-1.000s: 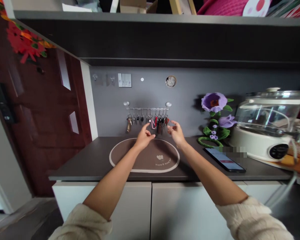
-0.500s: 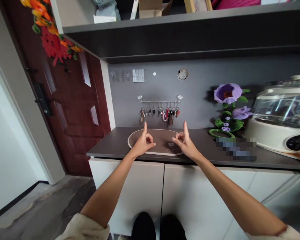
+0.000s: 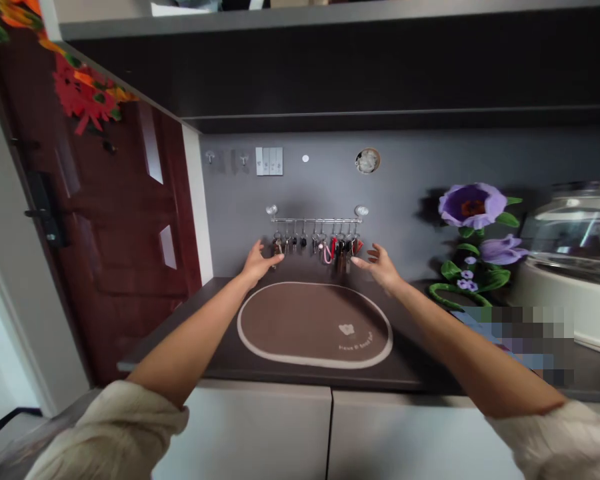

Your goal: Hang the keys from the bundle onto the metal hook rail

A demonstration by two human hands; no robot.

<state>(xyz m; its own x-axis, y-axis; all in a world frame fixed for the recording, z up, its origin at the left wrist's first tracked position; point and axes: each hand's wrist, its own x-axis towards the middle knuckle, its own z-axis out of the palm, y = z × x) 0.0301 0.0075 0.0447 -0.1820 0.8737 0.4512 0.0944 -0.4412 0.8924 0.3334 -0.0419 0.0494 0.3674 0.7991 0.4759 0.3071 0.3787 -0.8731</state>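
Observation:
A chrome hook rail [image 3: 316, 219] is fixed to the grey back wall, and several bunches of keys [image 3: 325, 248] hang from it. My left hand [image 3: 258, 261] reaches to the rail's left end, fingers spread, close to the leftmost key. My right hand [image 3: 380, 266] is at the rail's right end, fingers apart, just beside the rightmost keys. Neither hand holds anything. Below them a brown oval mat [image 3: 314, 324] lies on the dark countertop [image 3: 190, 327].
A purple knitted flower [image 3: 473, 233] stands at the right, with a white cooker with a glass lid [image 3: 570, 267] beyond it. A dark red door [image 3: 105, 227] is at the left. White cabinet doors [image 3: 260, 433] lie below, a dark shelf above.
Both hands have opened from a pointing pose over the mat and moved up and apart to the two ends of the key rail. The view has come closer to the counter.

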